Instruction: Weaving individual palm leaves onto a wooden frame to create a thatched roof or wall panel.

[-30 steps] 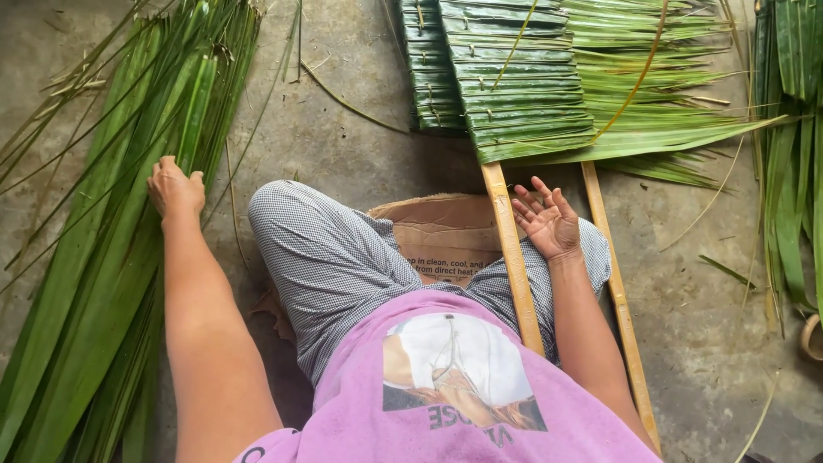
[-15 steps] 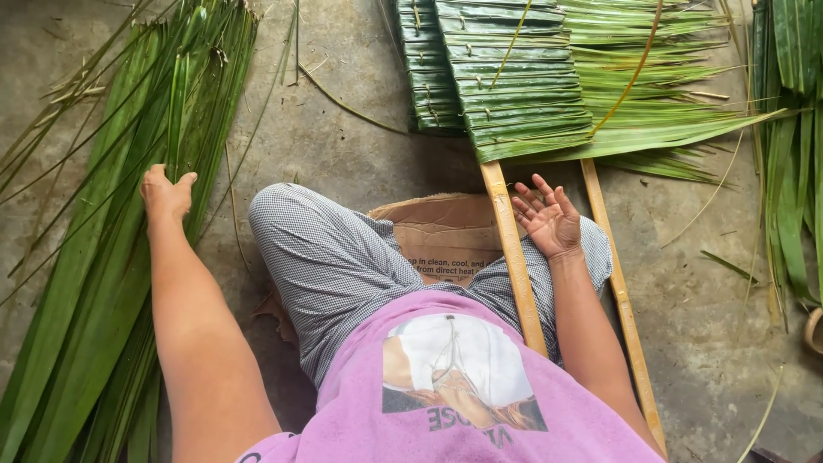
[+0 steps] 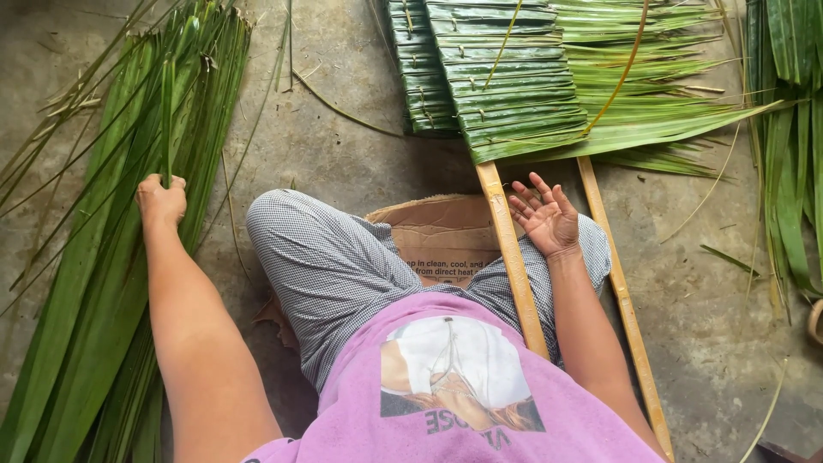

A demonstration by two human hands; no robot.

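Both hands sit wide apart: left hand (image 3: 160, 201) out at the left, clenched around one narrow green leaf (image 3: 166, 116) that stands up from the fist, over the big pile; right hand (image 3: 545, 218) rests palm up on the right knee, fingers spread, released, nothing in it. Biggest thing: long leaf pile (image 3: 94, 283) of green palm leaves lying on the concrete floor (image 3: 326, 137), running from bottom left up to top left, the left hand right on its upper middle part. Next, the woven thatch panel (image 3: 506, 81) at top centre, folded leaves stacked in overlapping rows, loose leaf tips fanning out to the right; a second panel edge just left of it, touching. Two pale wooden slats carry the panel: left slat (image 3: 512, 257) comes down past the right hand, just beside its thumb side, and crosses the knee; right slat (image 3: 621, 300) runs down on the outer side of the right forearm. More loose leaves (image 3: 789, 146) in a bundle along the right edge, well apart from both hands. Flattened brown cardboard (image 3: 437, 231) under the person, showing between the knees. Checked trousers, pink shirt at bottom. Thin yellowish leaf rib (image 3: 621, 73) lies curved over the panel. Small stray leaf scrap (image 3: 725, 260) on the floor right of the slats.
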